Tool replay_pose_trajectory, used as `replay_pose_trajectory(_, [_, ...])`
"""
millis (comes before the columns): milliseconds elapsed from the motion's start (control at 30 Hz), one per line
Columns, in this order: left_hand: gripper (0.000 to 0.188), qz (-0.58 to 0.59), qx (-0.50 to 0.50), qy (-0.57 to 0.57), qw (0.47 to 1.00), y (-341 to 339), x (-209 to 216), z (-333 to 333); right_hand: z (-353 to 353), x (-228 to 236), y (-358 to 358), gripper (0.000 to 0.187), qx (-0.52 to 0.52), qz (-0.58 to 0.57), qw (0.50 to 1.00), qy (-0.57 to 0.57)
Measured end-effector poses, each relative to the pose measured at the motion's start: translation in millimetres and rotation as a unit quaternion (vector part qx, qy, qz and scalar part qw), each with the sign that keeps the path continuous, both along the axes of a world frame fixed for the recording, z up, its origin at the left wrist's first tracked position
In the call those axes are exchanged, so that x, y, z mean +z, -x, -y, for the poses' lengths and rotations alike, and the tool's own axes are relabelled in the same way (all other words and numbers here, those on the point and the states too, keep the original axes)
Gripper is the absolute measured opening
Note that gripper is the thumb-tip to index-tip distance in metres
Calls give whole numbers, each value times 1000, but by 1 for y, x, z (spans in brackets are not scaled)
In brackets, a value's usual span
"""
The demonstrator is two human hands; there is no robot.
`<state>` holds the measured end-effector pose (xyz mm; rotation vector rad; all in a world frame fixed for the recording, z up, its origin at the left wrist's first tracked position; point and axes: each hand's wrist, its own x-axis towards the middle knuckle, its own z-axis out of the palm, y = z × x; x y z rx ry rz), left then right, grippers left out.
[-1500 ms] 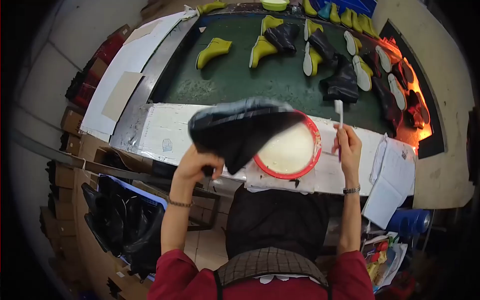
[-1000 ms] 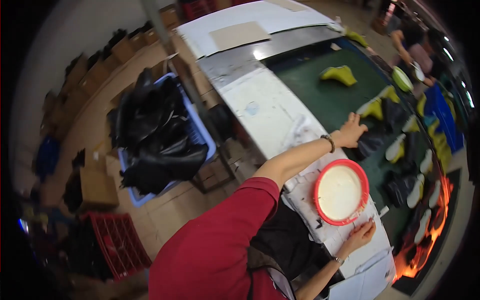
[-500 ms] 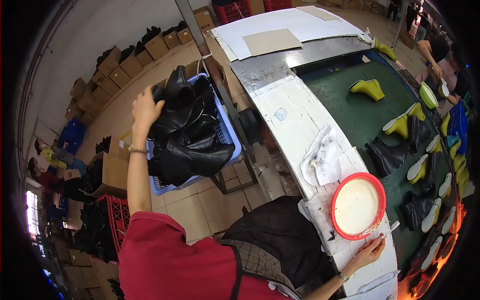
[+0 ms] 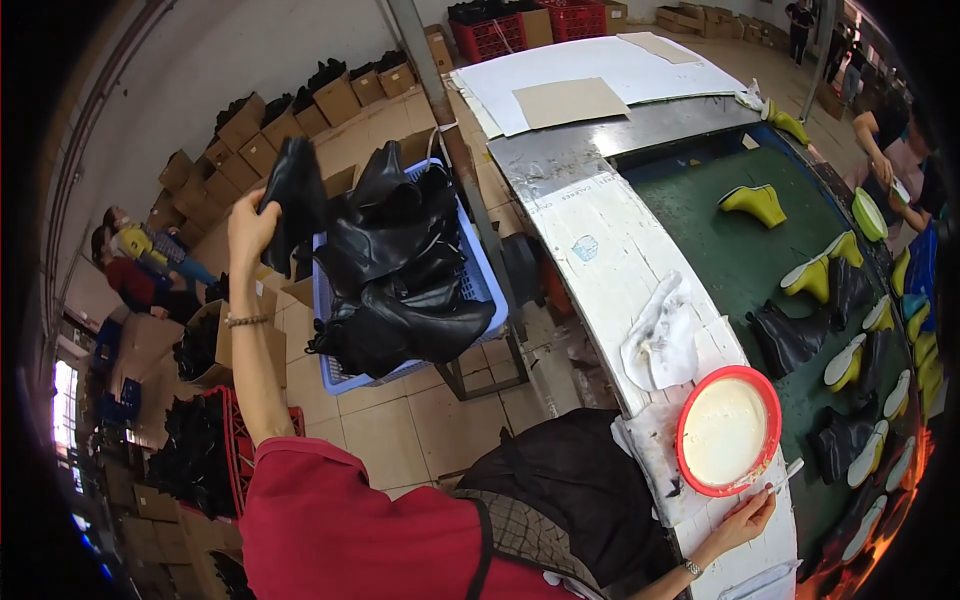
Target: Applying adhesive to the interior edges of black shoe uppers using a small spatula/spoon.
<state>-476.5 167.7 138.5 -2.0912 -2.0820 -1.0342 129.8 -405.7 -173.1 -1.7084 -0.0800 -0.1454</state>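
Note:
My left hand [image 4: 252, 228] grips a black leather boot [image 4: 297, 200], raised at the left side of a blue plastic crate [image 4: 490, 290]. Several more black boots [image 4: 405, 325] lie heaped in that crate. At the lower right, my right hand [image 4: 745, 520] is closed round a slim white brush-like tool [image 4: 792, 469], whose end pokes out past the fingers. Just beyond this hand sits a red bowl [image 4: 684, 445] of thick cream-white liquid on the white bench edge [image 4: 590, 250]. A stained white cloth [image 4: 662, 345] lies farther along the bench.
Beside the bench, a green conveyor belt [image 4: 690, 220] carries yellow boots [image 4: 755, 204] and dark boots [image 4: 790, 335]. A metal post [image 4: 425, 65] rises behind the crate. Cardboard boxes [image 4: 337, 101] line the wall. At the right, a co-worker's hand [image 4: 882, 168] is busy near a green bowl [image 4: 868, 214].
My left hand has lifted a black boot up and leftward out of the crate. My right hand stays by the red bowl with the tool. The whole view has shifted slightly.

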Motion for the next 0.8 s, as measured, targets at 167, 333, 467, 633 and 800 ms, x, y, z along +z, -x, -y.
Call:
replay_pose_trajectory(167, [47,162,-341,71,923,-120,55,55,9,-9,-3,31,-30,29,997,59])
replay_pose_trajectory(333, [37,-131,-552,75,820,-257,74,75,-5,2,3,24,3,19,1000,-8])
replay_pose_trajectory(467, [15,-549,-553,-77,622,-403,-6,82,-4,13,9,22,-3,-3,999,-35])
replay_pose_trajectory(633, [14,-523,-672,-245,463,-526,-154,72,-1,6,9,23,-19,9,1000,-22])
replay_pose_trajectory(800, [59,-167,-573,14,802,-528,-191,74,-10,20,14,24,-35,-23,998,-43])
